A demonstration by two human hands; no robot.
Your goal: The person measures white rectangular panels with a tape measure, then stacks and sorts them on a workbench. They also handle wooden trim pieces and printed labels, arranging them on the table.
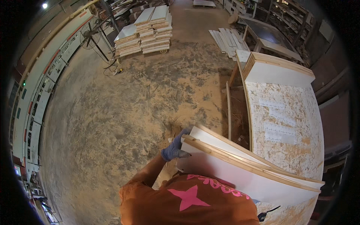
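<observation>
My left hand [175, 148], in a blue-grey glove, is closed round the left end of several long white panels [213, 162] with pale wooden edges. The panels stand on edge, close in front of my orange shirt [150, 202]. They slant away to the right, and their far ends reach over the worktable [300, 157]. At the left end one panel is spread a little apart from the others. My right hand does not show; the panels and my body cover the place where my right arm would be.
More white panels [277, 71] stand at the worktable's far end, beyond white printed strips [279, 131]. A small black object [264, 214] lies near me. Panel stacks [150, 32], a fan [90, 35] and loose boards [228, 41] stand farther off. A long machine [41, 90] lines the left.
</observation>
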